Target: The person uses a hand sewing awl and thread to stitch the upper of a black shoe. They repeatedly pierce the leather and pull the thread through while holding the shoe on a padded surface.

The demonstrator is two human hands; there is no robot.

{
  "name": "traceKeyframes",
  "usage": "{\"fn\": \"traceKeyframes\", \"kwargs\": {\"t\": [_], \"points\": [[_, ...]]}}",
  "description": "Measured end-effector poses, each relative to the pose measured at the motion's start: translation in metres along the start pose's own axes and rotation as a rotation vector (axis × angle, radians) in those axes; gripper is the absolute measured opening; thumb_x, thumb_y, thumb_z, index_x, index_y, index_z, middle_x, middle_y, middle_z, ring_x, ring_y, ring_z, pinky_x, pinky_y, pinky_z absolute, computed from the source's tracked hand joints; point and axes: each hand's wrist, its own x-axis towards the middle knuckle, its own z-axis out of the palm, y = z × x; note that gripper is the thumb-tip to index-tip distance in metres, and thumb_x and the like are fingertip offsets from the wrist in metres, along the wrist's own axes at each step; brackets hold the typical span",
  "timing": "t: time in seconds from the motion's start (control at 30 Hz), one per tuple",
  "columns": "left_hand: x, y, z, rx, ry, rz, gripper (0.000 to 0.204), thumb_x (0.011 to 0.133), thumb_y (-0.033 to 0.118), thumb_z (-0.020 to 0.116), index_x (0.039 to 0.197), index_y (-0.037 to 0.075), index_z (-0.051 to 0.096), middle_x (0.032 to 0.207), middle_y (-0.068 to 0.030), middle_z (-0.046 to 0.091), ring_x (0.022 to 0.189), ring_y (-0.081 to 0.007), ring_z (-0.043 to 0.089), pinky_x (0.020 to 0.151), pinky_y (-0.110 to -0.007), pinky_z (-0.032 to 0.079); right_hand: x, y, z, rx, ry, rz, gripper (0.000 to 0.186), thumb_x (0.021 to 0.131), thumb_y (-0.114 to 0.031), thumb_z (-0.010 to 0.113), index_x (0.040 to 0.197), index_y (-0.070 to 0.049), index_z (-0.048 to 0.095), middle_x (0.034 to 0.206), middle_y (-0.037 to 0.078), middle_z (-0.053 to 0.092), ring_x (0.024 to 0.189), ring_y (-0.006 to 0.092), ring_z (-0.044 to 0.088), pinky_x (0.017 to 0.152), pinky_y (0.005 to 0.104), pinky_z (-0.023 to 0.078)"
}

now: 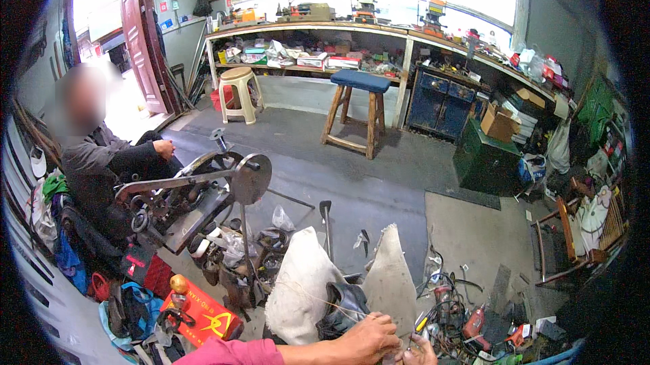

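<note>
My left hand (pixel 371 339), at the end of a pink sleeve (pixel 230 351), reaches in from the lower left with its fingers curled together. A thin pale thread (pixel 332 303) runs near it, across a black leather piece (pixel 340 309) that looks like a shoe or boot. My right hand (pixel 421 351) is close beside it at the lower edge, fingers closed and partly cut off. What either hand grips is too small to make out. Pale, worn cloth covers (pixel 301 284) rise on both sides of the leather.
Left stands a black shoe-repair sewing machine (pixel 196 196) with a round wheel, a seated person (pixel 101 155) behind it. Nearby lies a red shoebox (pixel 203 312). Tools and cables (pixel 447 304) clutter the floor right. Farther off are a blue-topped stool (pixel 359 80) and a workbench (pixel 305 26).
</note>
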Motion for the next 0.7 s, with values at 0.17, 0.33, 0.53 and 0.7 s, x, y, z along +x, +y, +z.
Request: {"fn": "traceKeyframes", "kwargs": {"t": [0.17,0.33,0.53,0.7], "points": [[-0.007,-0.008,0.009,-0.003,0.104,0.003,0.015,0.077,0.017,0.067,0.088,0.007,0.063,0.08,-0.008,0.052,0.083,-0.0292,0.051,0.07,-0.041,0.041,0.005,0.005,-0.004,-0.034,0.027,-0.026,0.034,0.094,-0.014,0.059,0.125,0.001,0.051,0.073,0.002,0.061,0.05,0.0053,0.047,0.044,0.0199,0.035],[-0.004,-0.008,0.005,-0.027,0.161,-0.062,0.012,0.08,0.014,0.064,0.081,0.004,0.058,0.08,-0.0113,0.052,0.082,-0.0314,0.051,0.069,-0.041,0.043,0.009,0.011,-0.008,-0.073,0.066,0.004,0.023,0.095,-0.014,0.058,0.113,0.0,0.058,0.075,0.003,0.063,0.047,0.0051,0.046,0.044,0.0194,0.033],[-0.003,-0.011,0.0,-0.056,0.231,-0.133,0.013,0.078,0.008,0.066,0.085,0.003,0.058,0.08,-0.0139,0.051,0.079,-0.0351,0.05,0.069,-0.043,0.043,0.021,0.01,-0.028,-0.361,0.055,0.092,0.02,0.089,-0.014,0.056,0.103,0.0,0.056,0.067,0.01,0.066,0.046,0.0063,0.048,0.04,0.0208,0.034],[-0.007,-0.02,0.002,-0.121,0.216,-0.236,0.01,0.077,0.003,0.064,0.084,0.004,0.058,0.083,-0.013,0.056,0.081,-0.0333,0.053,0.075,-0.04,0.043,0.027,0.007,-0.042,-0.367,-0.044,0.171,0.02,0.092,-0.016,0.058,0.107,-0.003,0.06,0.078,0.004,0.067,0.06,0.0055,0.052,0.055,0.0227,0.043]]}}
